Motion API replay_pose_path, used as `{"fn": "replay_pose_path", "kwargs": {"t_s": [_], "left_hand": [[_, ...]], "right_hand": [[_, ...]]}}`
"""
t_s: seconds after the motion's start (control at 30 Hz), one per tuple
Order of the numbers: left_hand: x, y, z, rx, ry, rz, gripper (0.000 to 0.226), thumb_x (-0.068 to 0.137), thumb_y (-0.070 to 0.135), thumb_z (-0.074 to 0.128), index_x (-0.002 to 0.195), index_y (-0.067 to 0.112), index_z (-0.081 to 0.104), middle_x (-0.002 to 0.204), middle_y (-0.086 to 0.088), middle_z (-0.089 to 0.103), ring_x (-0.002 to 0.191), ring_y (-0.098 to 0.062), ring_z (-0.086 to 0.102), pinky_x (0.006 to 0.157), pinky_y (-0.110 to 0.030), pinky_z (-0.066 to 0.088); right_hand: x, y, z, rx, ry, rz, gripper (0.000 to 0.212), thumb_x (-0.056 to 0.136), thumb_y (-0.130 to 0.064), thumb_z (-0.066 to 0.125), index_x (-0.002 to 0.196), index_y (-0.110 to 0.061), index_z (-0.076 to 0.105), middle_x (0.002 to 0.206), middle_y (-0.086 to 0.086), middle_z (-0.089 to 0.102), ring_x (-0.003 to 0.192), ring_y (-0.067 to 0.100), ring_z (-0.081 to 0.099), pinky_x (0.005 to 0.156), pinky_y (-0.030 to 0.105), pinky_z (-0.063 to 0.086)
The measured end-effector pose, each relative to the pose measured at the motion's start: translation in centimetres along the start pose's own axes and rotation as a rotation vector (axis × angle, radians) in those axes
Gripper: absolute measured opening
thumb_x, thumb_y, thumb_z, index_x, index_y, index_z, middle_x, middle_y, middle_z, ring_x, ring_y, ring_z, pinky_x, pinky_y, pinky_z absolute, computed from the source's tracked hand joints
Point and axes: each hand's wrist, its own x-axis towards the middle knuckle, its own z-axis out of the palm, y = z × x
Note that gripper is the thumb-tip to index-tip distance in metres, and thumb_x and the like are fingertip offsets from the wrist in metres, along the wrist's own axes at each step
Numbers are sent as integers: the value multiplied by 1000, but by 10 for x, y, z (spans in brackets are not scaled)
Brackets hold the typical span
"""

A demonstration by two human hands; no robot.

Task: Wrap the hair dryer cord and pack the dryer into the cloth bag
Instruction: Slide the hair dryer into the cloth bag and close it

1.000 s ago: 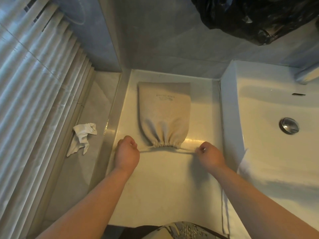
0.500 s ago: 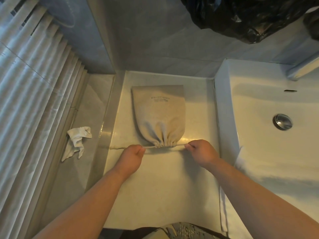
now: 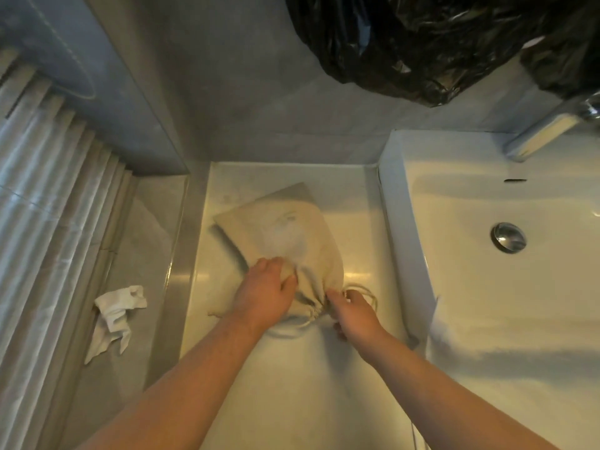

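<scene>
Two bare forearms reached in from 6 o'clock over a pale counter (image 3: 292, 401). The left hand (image 3: 264, 295) gripped the gathered neck of the cloth bag (image 3: 285, 232), fingers curled into the fabric. At its 3 o'clock, touching the cinched mouth, the right hand (image 3: 355, 315) held the drawstring (image 3: 365, 291), which looped over its fingers. The bag lay tilted and bulging, closed end toward 11 o'clock; the dryer was hidden. A crumpled white cloth (image 3: 115, 315) lay at 9 o'clock, a white sink (image 3: 470, 287) at 3 o'clock, a black plastic sack (image 3: 422, 43) at 1 o'clock.
</scene>
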Motion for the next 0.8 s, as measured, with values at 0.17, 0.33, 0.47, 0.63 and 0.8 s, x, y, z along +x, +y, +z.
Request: {"fn": "replay_pose_path", "kwargs": {"t_s": [0.17, 0.33, 0.47, 0.63, 0.8], "left_hand": [[-6, -4, 4, -36, 46, 166, 50, 88, 52, 36, 97, 14, 66, 97, -9, 67, 95, -31, 63, 82, -38, 53], [34, -49, -25, -272, 210, -493, 51, 86, 42, 62, 119, 3, 59, 121, -23, 58, 108, -41, 58, 88, -39, 47], [45, -59, -25, -602, 7, -663, 45, 90, 40, 62, 114, 1, 62, 106, -13, 65, 86, -29, 62, 70, -32, 46], [31, -58, -12, -1119, -106, -661, 26, 96, 14, 58, 111, -5, 67, 85, -19, 71, 70, -28, 66, 68, -34, 52], [-26, -75, 7, -737, 73, -751, 39, 71, 35, 65, 91, 2, 66, 84, -17, 71, 75, -30, 68, 64, -34, 51]], "right_hand": [[12, -17, -20, 285, 216, -20, 21, 82, -36, 67, 93, -19, 61, 92, 3, 71, 85, 18, 67, 80, 34, 52], [24, -10, -37, 318, 147, 26, 25, 86, -42, 64, 79, -19, 70, 88, 0, 73, 85, 15, 67, 83, 33, 49], [26, -8, -37, 370, -11, 94, 21, 88, -45, 62, 88, -25, 69, 99, -5, 72, 94, 11, 64, 80, 30, 46], [28, -13, -30, 681, -154, 96, 25, 91, -27, 62, 116, -19, 63, 111, 6, 74, 104, 23, 68, 84, 35, 54], [27, -8, -28, 551, -128, 108, 32, 86, -25, 69, 115, -13, 66, 104, 8, 76, 99, 25, 70, 88, 37, 54]]}}
